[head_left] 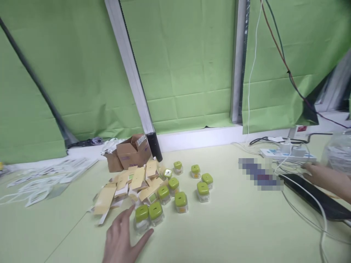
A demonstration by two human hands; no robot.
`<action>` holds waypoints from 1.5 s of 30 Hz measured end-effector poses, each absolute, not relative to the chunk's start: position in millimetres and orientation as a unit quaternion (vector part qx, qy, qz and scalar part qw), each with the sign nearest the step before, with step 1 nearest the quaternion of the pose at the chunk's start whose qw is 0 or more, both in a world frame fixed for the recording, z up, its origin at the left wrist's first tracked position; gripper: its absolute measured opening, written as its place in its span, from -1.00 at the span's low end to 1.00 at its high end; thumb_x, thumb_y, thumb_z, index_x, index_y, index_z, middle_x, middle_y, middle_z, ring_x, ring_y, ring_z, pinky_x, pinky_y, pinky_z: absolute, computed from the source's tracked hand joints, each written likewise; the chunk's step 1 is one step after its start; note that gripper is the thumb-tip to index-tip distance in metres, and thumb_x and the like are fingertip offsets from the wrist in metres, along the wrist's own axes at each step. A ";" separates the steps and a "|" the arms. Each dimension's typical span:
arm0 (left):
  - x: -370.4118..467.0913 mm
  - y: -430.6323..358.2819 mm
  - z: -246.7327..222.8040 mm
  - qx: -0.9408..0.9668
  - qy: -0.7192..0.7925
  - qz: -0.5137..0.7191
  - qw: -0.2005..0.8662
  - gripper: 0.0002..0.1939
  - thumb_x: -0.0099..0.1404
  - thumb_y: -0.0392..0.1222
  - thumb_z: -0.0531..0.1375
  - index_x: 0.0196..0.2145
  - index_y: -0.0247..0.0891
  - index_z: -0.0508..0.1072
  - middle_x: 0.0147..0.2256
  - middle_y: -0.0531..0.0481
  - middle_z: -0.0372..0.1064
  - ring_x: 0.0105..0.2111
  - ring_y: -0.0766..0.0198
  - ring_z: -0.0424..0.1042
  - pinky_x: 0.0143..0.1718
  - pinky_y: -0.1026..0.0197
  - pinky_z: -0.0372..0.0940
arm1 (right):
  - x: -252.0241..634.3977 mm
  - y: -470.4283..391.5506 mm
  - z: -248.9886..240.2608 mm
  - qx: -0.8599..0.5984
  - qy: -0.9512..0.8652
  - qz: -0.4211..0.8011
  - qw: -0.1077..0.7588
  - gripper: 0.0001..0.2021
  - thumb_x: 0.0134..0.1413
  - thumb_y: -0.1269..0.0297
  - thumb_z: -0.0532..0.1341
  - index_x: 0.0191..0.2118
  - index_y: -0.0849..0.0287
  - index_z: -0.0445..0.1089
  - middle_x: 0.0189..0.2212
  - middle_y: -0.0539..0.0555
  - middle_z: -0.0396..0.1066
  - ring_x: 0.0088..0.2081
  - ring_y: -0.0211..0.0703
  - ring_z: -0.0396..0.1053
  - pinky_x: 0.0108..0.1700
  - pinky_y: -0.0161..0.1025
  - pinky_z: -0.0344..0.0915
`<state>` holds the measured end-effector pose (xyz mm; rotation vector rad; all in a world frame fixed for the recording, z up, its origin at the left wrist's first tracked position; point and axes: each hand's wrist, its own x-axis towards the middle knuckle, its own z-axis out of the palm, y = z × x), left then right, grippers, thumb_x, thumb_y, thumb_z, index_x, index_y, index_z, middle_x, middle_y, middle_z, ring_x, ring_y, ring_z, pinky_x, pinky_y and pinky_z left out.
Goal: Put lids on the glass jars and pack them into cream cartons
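Over the bench [225, 230], an open left hand [120, 235] frames a green-lidded jar [142, 213] in front of a cardboard box [131, 156]; well to the box's right is the right hand [327, 178], its grip impossible to tell.

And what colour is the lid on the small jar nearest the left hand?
The lid is yellowish green; the head view shows it best.

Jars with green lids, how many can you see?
10 jars: two by the left hand, three beside the cartons, one right of those, two farther right, two at the back. More may hide among the cartons.
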<state>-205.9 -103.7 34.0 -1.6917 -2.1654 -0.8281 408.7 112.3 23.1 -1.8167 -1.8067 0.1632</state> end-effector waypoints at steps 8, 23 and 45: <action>-149.2 -56.4 12.0 -0.556 -0.816 -0.150 0.046 -0.29 0.07 0.06 0.16 0.18 -0.05 0.13 0.22 -0.16 -0.07 0.11 -0.16 0.04 -0.08 -0.11 0.16 | 209.1 132.0 49.3 -0.394 -0.871 0.182 0.232 -0.46 0.14 -0.11 -0.04 0.14 0.07 0.13 0.08 0.21 0.14 0.04 0.05 0.26 0.04 -0.04 0.24; -87.6 -19.7 -8.9 -0.548 -0.807 -0.168 0.140 -0.28 -0.05 0.18 0.27 0.07 -0.07 0.32 0.12 -0.34 0.16 0.04 -0.21 0.18 -0.14 -0.07 0.17 | -29.4 186.3 35.4 -0.205 -0.958 0.161 0.116 -0.57 0.16 0.05 0.11 0.10 0.11 0.22 0.09 0.18 0.21 0.12 0.09 0.14 0.09 0.16 0.08; -54.9 56.9 -26.1 -0.655 -0.671 -0.305 0.163 -0.22 -0.02 0.20 0.20 0.06 -0.36 0.24 0.06 -0.30 0.22 0.06 -0.12 0.15 0.08 -0.18 -0.03 | 65.9 198.6 39.5 -0.317 -0.932 0.121 0.124 -0.73 0.21 0.24 0.12 -0.01 0.19 0.28 -0.02 0.13 0.29 -0.10 -0.11 0.34 -0.09 -0.05 0.33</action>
